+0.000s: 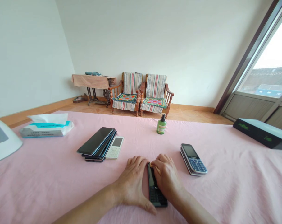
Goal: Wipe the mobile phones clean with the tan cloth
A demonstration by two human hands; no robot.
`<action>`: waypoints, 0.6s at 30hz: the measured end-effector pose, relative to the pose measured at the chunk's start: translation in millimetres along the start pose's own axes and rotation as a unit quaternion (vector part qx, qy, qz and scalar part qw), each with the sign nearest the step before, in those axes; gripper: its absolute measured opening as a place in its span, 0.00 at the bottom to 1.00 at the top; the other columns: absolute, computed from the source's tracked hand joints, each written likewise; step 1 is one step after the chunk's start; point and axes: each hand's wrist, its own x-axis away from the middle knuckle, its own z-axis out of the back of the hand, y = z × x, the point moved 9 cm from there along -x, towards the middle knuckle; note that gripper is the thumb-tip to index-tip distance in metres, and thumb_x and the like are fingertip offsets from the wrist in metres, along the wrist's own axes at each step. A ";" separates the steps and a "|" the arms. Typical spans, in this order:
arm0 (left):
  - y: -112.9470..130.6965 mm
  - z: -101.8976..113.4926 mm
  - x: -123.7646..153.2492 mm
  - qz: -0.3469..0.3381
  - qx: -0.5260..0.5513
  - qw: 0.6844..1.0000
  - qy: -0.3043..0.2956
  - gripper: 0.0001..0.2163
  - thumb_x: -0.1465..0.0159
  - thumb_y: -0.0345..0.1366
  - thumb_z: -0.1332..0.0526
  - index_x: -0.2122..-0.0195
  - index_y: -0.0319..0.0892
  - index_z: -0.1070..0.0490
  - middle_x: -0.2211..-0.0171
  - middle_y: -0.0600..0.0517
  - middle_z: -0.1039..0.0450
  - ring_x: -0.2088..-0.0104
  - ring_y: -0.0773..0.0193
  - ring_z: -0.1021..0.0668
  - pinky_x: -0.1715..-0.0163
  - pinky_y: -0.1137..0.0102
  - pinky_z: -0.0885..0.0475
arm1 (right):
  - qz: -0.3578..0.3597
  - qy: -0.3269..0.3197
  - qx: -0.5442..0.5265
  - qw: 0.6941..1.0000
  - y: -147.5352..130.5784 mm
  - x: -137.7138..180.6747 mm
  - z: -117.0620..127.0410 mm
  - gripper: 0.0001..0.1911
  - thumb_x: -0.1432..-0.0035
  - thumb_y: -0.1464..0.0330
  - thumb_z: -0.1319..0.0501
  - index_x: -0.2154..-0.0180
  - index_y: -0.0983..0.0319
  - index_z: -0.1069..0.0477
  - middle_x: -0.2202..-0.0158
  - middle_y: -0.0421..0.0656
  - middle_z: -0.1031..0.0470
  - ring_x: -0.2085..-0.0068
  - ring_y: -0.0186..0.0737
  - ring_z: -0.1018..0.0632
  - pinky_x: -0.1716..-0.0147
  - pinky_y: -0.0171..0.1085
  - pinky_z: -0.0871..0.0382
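Note:
A black keypad phone (pixel 156 194) lies face up on the pink cloth in front of me. Along its left side is my left hand (pixel 133 180), fingers bent near the top corner and thumb at the bottom corner, bracing it. Over the phone's screen and right side, my right hand (pixel 165 175) is closed, with a bit of yellowish cloth (pixel 151 165) showing under the fingers; most of it is hidden. To the right, a blue-and-silver keypad phone (pixel 194 159) tops a small stack. Left of my hands, a white keypad phone (pixel 115 147) leans against stacked dark smartphones (pixel 97 141).
A green spray bottle (pixel 161 125) stands beyond my hands. A tissue pack (pixel 46 126) and a white rounded object (pixel 3 143) are at left; a black box (pixel 262 132) lies at the right. Past the table's far edge are two wooden chairs (pixel 131 84) and a covered sewing table (pixel 92 81).

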 end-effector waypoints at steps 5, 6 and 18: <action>-0.4 -0.7 -0.7 0.003 0.003 1.000 -0.006 0.42 0.71 0.56 0.28 0.56 0.41 0.38 0.56 0.46 0.38 0.56 0.47 0.33 0.51 0.50 0.39 | 0.016 -0.006 -0.009 1.000 -3.2 -1.3 1.2 0.11 0.41 0.77 0.45 0.67 0.60 0.25 0.69 0.44 0.30 0.64 0.41 0.31 0.62 0.39 0.40; -0.1 -0.5 -0.6 0.000 0.005 1.000 -0.005 0.42 0.70 0.57 0.29 0.56 0.41 0.38 0.56 0.46 0.38 0.56 0.47 0.34 0.51 0.50 0.40 | 0.007 -0.005 -0.005 1.000 -0.9 -1.5 2.8 0.11 0.42 0.78 0.44 0.68 0.61 0.25 0.70 0.44 0.30 0.65 0.41 0.31 0.62 0.39 0.40; 0.4 0.2 -0.1 -0.008 0.003 1.000 0.005 0.42 0.71 0.59 0.30 0.57 0.43 0.38 0.57 0.47 0.37 0.56 0.47 0.33 0.52 0.51 0.39 | 0.015 -0.005 -0.053 0.998 -0.5 -0.1 2.8 0.13 0.46 0.81 0.45 0.70 0.63 0.25 0.71 0.43 0.31 0.66 0.39 0.31 0.64 0.36 0.37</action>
